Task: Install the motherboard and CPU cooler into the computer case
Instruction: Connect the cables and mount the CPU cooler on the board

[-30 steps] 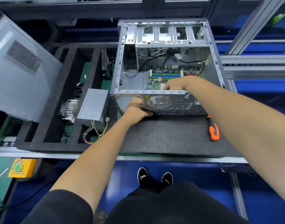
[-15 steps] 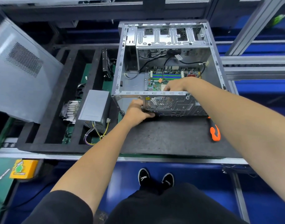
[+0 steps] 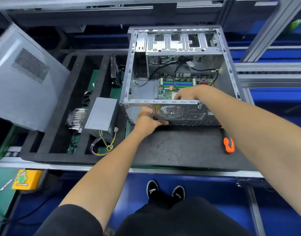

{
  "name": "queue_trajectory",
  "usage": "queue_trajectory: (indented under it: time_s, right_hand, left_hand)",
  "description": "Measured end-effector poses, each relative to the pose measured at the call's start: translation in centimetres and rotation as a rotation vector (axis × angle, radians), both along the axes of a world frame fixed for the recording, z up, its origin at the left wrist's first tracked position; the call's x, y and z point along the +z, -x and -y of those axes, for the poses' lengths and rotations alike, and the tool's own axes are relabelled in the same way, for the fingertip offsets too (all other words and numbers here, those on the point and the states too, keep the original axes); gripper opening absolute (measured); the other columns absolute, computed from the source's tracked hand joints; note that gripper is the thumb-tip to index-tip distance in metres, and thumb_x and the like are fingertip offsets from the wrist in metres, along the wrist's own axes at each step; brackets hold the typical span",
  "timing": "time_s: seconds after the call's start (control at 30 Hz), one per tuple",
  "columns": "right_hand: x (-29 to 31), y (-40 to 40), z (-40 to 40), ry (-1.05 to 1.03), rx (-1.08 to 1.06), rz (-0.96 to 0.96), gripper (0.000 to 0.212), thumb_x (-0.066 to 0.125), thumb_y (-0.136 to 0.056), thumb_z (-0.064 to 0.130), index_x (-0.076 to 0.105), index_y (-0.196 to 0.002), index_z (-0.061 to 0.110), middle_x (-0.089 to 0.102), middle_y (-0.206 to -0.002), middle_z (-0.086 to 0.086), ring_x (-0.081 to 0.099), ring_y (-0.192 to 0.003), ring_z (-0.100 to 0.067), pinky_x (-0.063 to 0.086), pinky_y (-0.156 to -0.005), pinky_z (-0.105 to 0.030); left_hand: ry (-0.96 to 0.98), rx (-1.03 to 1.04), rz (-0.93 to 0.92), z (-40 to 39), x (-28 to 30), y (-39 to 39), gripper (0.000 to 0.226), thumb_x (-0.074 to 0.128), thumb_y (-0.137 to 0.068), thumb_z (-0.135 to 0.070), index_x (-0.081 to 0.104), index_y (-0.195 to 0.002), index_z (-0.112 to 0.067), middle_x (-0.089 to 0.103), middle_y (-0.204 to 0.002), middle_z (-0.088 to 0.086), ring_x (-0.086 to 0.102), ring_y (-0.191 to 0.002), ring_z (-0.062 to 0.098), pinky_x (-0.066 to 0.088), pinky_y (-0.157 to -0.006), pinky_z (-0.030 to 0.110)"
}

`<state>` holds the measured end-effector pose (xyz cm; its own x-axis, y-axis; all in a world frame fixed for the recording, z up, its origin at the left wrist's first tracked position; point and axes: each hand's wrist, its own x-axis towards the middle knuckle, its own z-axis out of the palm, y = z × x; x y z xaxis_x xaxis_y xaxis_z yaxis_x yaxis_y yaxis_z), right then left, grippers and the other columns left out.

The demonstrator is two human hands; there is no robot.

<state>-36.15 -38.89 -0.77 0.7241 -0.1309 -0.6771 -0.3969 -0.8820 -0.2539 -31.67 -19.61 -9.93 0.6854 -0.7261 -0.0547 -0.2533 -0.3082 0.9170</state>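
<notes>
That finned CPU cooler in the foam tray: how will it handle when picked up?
The CPU cooler looks like dense metal, so probably heavy for its size. Its thin fins seem easily bent, perhaps sharp-edged. Sitting in the foam tray slot, it should not roll.

The scene is lit evenly and fairly brightly from overhead, with a cool, bluish cast. Soft glare is seen on the metal drive cage point(image 3: 184, 43) at the far end of the computer case point(image 3: 129, 79) and on the grey side panel point(image 3: 25, 79) at the left. Only faint, diffuse shadows are cast; a darker patch lies on the black surface point(image 3: 180, 147) under the case's near wall. Strong wide-angle distortion is visible: straight frame rails are bent toward the edges and the forearms are stretched large. The centre is rendered sharply, while the side panel and the corners are softened and slightly smeared. Dark foam slots at the left are underexposed.
</notes>
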Motion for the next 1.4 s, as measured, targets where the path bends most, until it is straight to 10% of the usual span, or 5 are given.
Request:
queue_trajectory:
  time_s: [0.33, 0.73, 1.0, 1.27, 1.4]
  right_hand:
    - [-0.5, -0.2, 0.3, 0.006, -0.016, 0.001, 0.038, 0.041, -0.099, 0.004, 0.053, -0.135, 0.005, 0.046, -0.146, -0.009, 0.045, -0.129, -0.024, 0.032, -0.091, -0.026]
    - [-0.7, -0.3, 0.5, 0.014, 0.020, -0.006, 0.038, 0.045, -0.097, 0.002, 0.055, -0.133, 0.005, 0.049, -0.143, -0.010, 0.048, -0.122, -0.025, 0.036, -0.096, -0.032]
    - [-0.4, -0.1, 0.2, 0.009, 0.022, 0.013, 0.043, 0.036, -0.101, 0.001, 0.039, -0.144, 0.002, 0.036, -0.152, -0.015, 0.038, -0.137, -0.029, 0.029, -0.108, -0.036]
    - [-0.5, 0.3, 0.8, -0.018, 0.054, 0.013, 0.026, 0.034, -0.101, 0.007, 0.060, -0.101, 0.011, 0.056, -0.106, -0.001, 0.052, -0.103, -0.023, 0.035, -0.096, -0.035]
    - [-0.3, 0.5, 0.9, -0.007, 0.011, -0.009, 0.043, 0.035, -0.103, 0.014, 0.038, -0.146, 0.009, 0.034, -0.154, -0.009, 0.034, -0.139, -0.026, 0.030, -0.113, -0.041]
  left_hand:
    - [0.003, 0.065, 0.088, -0.3, 0.1, 0.8, 0.046, 0.090, -0.052, -0.024, 0.058, -0.071, -0.051, 0.060, -0.091, -0.014, 0.057, -0.094, -0.002, 0.046, -0.085, 0.012]
    - [-0.180, -0.029, -0.024, -0.5, 1.7, 0.4, 0.030, 0.080, -0.070, -0.010, 0.068, -0.097, -0.013, 0.066, -0.108, 0.009, 0.062, -0.103, 0.024, 0.050, -0.092, 0.034]
    - [-0.967, -0.621, -0.005, -0.4, 11.9, -1.1, 0.039, 0.059, -0.092, -0.039, 0.061, -0.100, 0.000, 0.064, -0.096, 0.019, 0.067, -0.086, 0.029, 0.055, -0.074, 0.032]
    - [-0.389, -0.434, -0.027, 4.7, 18.9, -1.1, 0.028, 0.054, -0.094, -0.033, 0.064, -0.079, -0.011, 0.068, -0.075, 0.007, 0.056, -0.055, 0.011, 0.041, -0.047, 0.019]
    - [-0.525, -0.318, 0.273, 6.6, 15.9, -1.3, 0.022, 0.059, -0.091, -0.025, 0.062, -0.086, -0.004, 0.067, -0.081, 0.008, 0.056, -0.066, 0.015, 0.046, -0.056, 0.025]
